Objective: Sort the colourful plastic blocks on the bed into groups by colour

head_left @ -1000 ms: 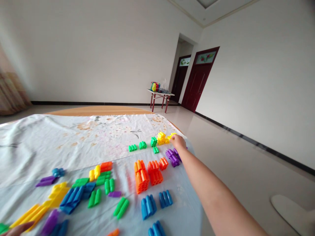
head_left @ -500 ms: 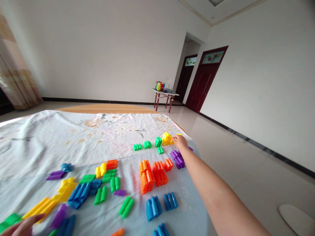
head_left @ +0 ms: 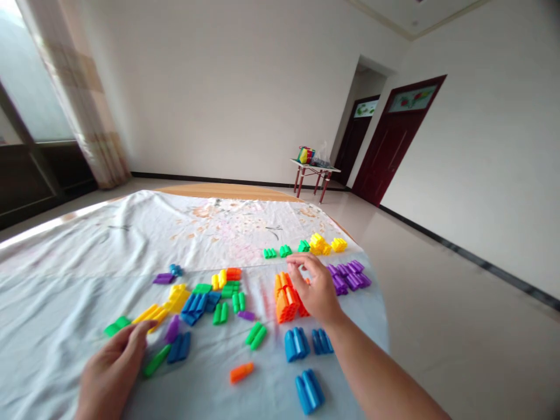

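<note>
Left hand (head_left: pixel 116 364): we cannot tell its grip; long yellow plastic tube-blocks (head_left: pixel 149 313) lie just beyond it, slanting away rightward. Right hand (head_left: pixel 317 291): fingers loosely parted, empty, nearest stacked orange plastic tubes (head_left: pixel 286 306).

on the right, green blocks (head_left: pixel 269 253) like joined tubes sit in a far row beside bright yellow blocks (head_left: pixel 338 245), with purple blocks (head_left: pixel 354 275) lying nearer, stacked orange blocks (head_left: pixel 286 304) to their left and blue blocks (head_left: pixel 296 344) in front. on the left, a yellow strip (head_left: pixel 177 298) slants beside a blue cluster (head_left: pixel 195 308) among scattered small pieces (head_left: pixel 221 314). a single orange block (head_left: pixel 241 372) lies apart toward the front.
</note>
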Available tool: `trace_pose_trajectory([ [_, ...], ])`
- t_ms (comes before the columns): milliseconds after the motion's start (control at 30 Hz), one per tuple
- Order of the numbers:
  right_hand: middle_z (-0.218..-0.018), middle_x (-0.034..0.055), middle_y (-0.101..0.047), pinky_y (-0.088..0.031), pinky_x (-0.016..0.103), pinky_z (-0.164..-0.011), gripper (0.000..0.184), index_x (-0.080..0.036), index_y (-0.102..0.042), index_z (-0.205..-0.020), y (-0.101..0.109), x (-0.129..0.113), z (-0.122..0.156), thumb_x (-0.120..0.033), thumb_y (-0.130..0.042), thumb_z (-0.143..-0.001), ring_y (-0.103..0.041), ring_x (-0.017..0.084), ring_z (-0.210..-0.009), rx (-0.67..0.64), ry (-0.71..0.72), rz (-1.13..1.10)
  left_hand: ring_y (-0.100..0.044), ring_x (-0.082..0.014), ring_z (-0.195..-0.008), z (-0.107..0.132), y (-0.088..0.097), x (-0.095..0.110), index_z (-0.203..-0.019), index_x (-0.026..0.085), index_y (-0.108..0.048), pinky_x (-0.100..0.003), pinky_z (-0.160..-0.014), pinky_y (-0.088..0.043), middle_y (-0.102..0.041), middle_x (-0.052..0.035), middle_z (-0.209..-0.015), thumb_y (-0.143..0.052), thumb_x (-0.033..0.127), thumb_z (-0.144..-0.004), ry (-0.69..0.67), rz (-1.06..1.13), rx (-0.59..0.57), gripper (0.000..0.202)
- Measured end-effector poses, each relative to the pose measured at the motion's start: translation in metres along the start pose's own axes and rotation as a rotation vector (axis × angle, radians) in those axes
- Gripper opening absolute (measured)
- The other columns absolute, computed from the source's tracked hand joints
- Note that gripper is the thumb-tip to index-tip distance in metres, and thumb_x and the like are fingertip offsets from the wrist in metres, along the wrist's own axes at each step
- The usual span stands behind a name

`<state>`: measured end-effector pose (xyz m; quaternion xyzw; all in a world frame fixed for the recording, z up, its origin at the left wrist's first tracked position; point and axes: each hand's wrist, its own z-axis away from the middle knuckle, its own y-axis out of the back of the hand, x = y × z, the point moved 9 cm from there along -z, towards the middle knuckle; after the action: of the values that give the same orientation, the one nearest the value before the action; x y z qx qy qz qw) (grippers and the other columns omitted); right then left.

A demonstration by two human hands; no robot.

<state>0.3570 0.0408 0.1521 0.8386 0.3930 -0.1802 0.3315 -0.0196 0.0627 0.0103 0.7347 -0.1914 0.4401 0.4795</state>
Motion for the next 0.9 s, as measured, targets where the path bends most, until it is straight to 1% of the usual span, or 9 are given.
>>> trace_pose_trajectory([
  [33,-0.092,0.0055,-0.064,-0.047,0.033,-0.085,0.014,-0.022,-0.061,-0.091,-0.014,-0.014,0.004,-0.021,-0.049,-0.085,-0.058,0.018,-0.092,-0.052,0.015,-0.049,-0.060,-0.0197,-0.063,0.000,-0.004,-0.002,-0.073,0.022,-0.068,-0.027,-0.056,-0.044,-0.067,0.0023,-0.065,-0.049,0.050,-0.066,0.036,0.032,-0.061,0.035],
  [100,-0.093,0.0048,-0.063,-0.046,0.033,-0.086,0.015,-0.022,-0.062,-0.093,-0.044,-0.035,0.014,-0.018,-0.051,-0.083,-0.058,0.017,-0.093,-0.159,0.027,-0.119,-0.056,-0.0192,-0.057,0.002,-0.005,0.001,-0.078,0.019,-0.069,-0.027,-0.053,-0.042,-0.062,0.0015,-0.057,-0.049,0.052,-0.064,0.061,0.049,-0.099,0.041],
  [167,-0.094,0.0046,-0.064,-0.046,0.033,-0.087,0.017,-0.022,-0.062,-0.094,-0.076,-0.043,0.023,-0.016,-0.054,-0.080,-0.057,0.017,-0.094,-0.247,0.012,-0.134,-0.052,-0.0184,-0.053,0.004,-0.003,0.006,-0.081,0.017,-0.069,-0.027,-0.050,-0.039,-0.058,0.0016,-0.052,-0.048,0.053,-0.064,0.048,0.072,-0.088,0.045],
  [300,-0.096,0.0054,-0.064,-0.044,0.035,-0.090,0.020,-0.021,-0.062,-0.095,-0.132,-0.034,0.034,-0.015,-0.057,-0.076,-0.056,0.020,-0.098,-0.343,-0.040,-0.048,-0.054,-0.0187,-0.057,0.008,0.002,0.012,-0.084,0.017,-0.069,-0.028,-0.054,-0.041,-0.060,0.0001,-0.058,-0.047,0.051,-0.068,0.005,0.119,-0.060,0.044],
  [400,-0.102,0.0067,-0.064,-0.041,0.037,-0.092,0.023,-0.020,-0.062,-0.097,-0.163,-0.015,0.031,-0.016,-0.058,-0.075,-0.054,0.022,-0.102,-0.371,-0.107,0.083,-0.057,-0.0200,-0.066,0.009,0.008,0.011,-0.087,0.016,-0.068,-0.029,-0.061,-0.043,-0.063,-0.0027,-0.067,-0.044,0.050,-0.072,-0.020,0.104,-0.013,0.044],
  [533,-0.112,0.0078,-0.061,-0.038,0.037,-0.094,0.027,-0.020,-0.060,-0.105,-0.188,0.019,0.018,-0.024,-0.052,-0.080,-0.049,0.023,-0.111,-0.437,-0.257,0.293,-0.057,-0.0201,-0.076,0.007,0.019,0.011,-0.093,0.016,-0.066,-0.030,-0.068,-0.045,-0.064,-0.0073,-0.092,-0.038,0.046,-0.077,-0.118,0.035,0.103,0.044],
  [633,-0.119,0.0112,-0.056,-0.038,0.041,-0.092,0.033,-0.018,-0.058,-0.109,-0.200,0.036,0.011,-0.034,-0.054,-0.079,-0.047,0.027,-0.114,-0.490,-0.318,0.348,-0.056,-0.0239,-0.091,0.004,0.013,0.010,-0.104,0.016,-0.064,-0.036,-0.081,-0.044,-0.061,-0.0103,-0.108,-0.034,0.045,-0.080,-0.191,-0.074,0.102,0.048],
  [733,-0.119,0.0103,-0.056,-0.039,0.039,-0.089,0.040,-0.021,-0.058,-0.107,-0.212,0.041,0.014,-0.042,-0.059,-0.074,-0.050,0.027,-0.112,-0.562,-0.315,0.340,-0.050,-0.0279,-0.109,0.000,0.001,0.004,-0.112,0.014,-0.061,-0.042,-0.094,-0.039,-0.058,-0.0131,-0.117,-0.030,0.044,-0.083,-0.227,-0.185,0.058,0.053],
  [900,-0.113,0.0081,-0.060,-0.040,0.036,-0.087,0.044,-0.022,-0.055,-0.113,-0.219,0.030,0.036,-0.042,-0.058,-0.074,-0.053,0.024,-0.107,-0.648,-0.270,0.316,-0.046,-0.0283,-0.116,-0.001,-0.009,0.002,-0.109,0.011,-0.063,-0.042,-0.102,-0.033,-0.059,-0.0145,-0.116,-0.027,0.046,-0.083,-0.326,-0.223,0.061,0.056],
])
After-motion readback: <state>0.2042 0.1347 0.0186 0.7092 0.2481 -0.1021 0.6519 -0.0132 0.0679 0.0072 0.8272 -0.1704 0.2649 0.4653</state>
